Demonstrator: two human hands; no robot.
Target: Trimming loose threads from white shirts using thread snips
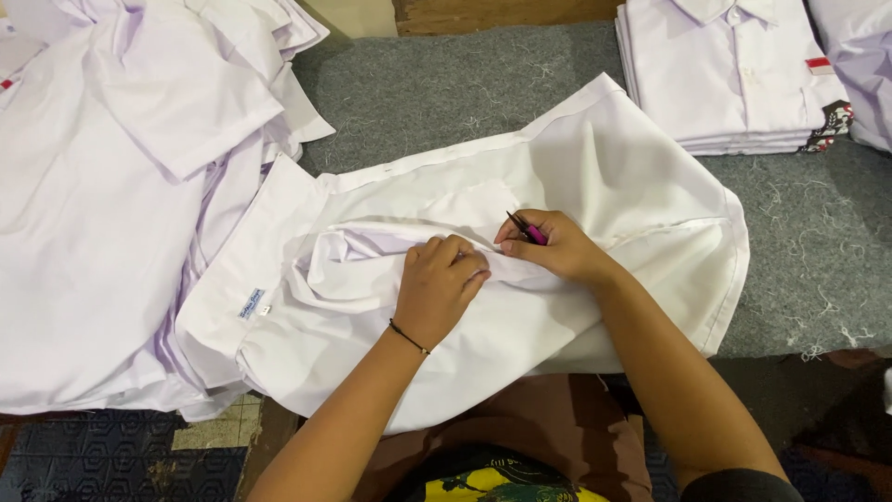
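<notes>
Both forearms reach up from the lower edge over a white shirt spread on a grey felt table. Left hand rests knuckles-up on a bunched fold at the shirt's middle, fingers curled together and pinching the cloth; a thin dark band circles its wrist. Right hand lies just beside it, touching the same fold, fingers clamped on a small pink-handled cutting tool whose dark tip points up and left over the fabric. Shirt collar with its label lies to the left of both hands. Loose white shirts are heaped at left; a folded shirt stack sits at upper right, well apart.
</notes>
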